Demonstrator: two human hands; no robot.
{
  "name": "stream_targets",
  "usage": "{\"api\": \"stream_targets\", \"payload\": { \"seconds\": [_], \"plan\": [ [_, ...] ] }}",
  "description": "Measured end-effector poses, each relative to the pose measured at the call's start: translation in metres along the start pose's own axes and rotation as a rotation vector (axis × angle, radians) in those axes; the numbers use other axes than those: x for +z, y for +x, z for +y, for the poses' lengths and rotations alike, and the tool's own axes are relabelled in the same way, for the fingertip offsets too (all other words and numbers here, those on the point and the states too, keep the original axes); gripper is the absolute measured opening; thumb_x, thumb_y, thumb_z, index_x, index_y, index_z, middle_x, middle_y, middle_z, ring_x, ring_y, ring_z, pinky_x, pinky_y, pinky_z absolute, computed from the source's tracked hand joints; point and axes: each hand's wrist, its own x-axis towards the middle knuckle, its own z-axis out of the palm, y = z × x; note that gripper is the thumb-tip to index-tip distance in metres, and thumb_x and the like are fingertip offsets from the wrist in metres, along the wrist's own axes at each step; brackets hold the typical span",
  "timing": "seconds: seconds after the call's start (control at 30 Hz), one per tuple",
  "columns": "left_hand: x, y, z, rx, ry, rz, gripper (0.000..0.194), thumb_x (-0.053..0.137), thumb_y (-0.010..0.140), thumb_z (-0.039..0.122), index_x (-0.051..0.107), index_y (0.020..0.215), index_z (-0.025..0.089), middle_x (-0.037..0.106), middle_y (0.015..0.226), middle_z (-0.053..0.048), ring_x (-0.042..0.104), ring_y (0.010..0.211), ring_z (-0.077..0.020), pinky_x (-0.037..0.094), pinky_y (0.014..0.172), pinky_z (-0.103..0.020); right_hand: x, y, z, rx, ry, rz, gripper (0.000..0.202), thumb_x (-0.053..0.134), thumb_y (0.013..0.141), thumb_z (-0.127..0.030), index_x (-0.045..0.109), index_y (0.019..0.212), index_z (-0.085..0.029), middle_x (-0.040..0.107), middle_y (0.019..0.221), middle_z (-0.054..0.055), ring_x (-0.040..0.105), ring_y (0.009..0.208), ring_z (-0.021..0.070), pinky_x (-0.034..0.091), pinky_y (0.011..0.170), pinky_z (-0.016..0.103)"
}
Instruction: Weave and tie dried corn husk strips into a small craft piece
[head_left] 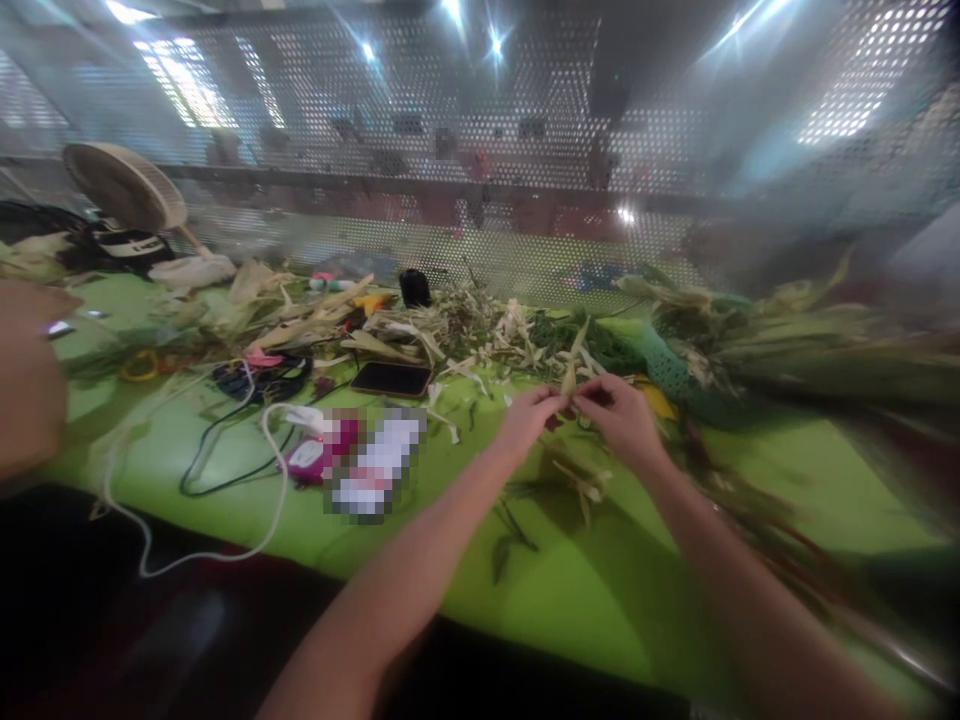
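Observation:
My left hand and my right hand meet over the green table, fingertips pinched together. Between them a pale green strip that looks like corn husk stands up to a point. Both hands appear to grip its lower end; the exact finger contact is blurred. Just below the hands a few loose pale husk pieces hang or lie over the tabletop, and I cannot tell which. Dark thin leaf scraps lie nearer the front edge.
A green basket with long husks stands at right. Behind lies a heap of dried husks. Left of my hands are a dark phone, a blurred-out pale item and a white cable. Another person's arm reaches in; a fan stands behind.

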Motion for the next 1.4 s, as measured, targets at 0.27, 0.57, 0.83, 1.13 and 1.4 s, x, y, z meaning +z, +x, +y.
{"api": "stream_targets", "payload": {
  "seconds": [0.27,0.57,0.83,1.13,1.4],
  "plan": [
    [-0.0008,0.001,-0.0005,-0.026,-0.064,0.032,0.015,0.064,0.075,0.028,0.06,0.068,0.015,0.06,0.061,-0.001,0.048,0.053,-0.0078,0.033,0.054,-0.023,-0.0018,0.0018,0.0045,-0.105,-0.009,-0.052,0.01,0.068,0.079,-0.029,0.07,0.086,-0.021,0.069,0.08,0.003,0.062,0.073,0.0178,0.048,0.068,0.031],
    [0.0016,-0.0015,0.0064,-0.205,-0.343,0.117,0.011,0.064,0.062,0.013,0.055,0.068,0.016,0.057,0.06,0.003,0.05,0.052,-0.0076,0.046,0.06,-0.024,-0.0036,0.0009,0.0019,-0.237,-0.153,-0.086,0.011,0.066,0.084,-0.03,0.073,0.089,-0.024,0.071,0.086,0.004,0.064,0.077,0.02,0.05,0.07,0.034],
    [0.0011,-0.0019,0.0026,-0.073,-0.193,0.08,0.009,0.063,0.071,0.021,0.055,0.073,0.018,0.059,0.066,0.002,0.051,0.057,-0.0085,0.044,0.062,-0.024,0.0011,-0.0017,-0.0032,-0.032,-0.055,-0.048,0.01,0.066,0.08,-0.029,0.069,0.081,-0.02,0.069,0.075,0.002,0.061,0.069,0.0175,0.046,0.064,0.029],
    [-0.0035,-0.0025,0.0015,0.157,0.166,0.006,0.019,0.063,0.081,0.037,0.058,0.08,0.019,0.06,0.07,0.0,0.051,0.063,-0.0116,0.037,0.06,-0.024,0.0024,0.0036,-0.0004,0.192,0.262,0.041,0.032,0.076,0.066,-0.032,0.058,0.09,-0.021,0.063,0.066,-0.003,0.059,0.062,0.0158,0.046,0.059,0.028],
    [-0.0032,-0.001,0.0061,0.076,0.046,0.099,0.024,0.072,0.073,0.039,0.064,0.077,0.016,0.063,0.071,-0.001,0.052,0.062,-0.0103,0.039,0.061,-0.024,0.0005,0.0018,-0.003,0.179,0.159,-0.032,0.025,0.074,0.071,-0.041,0.062,0.067,-0.019,0.058,0.062,-0.001,0.051,0.059,0.0137,0.042,0.056,0.028]
  ]
}}
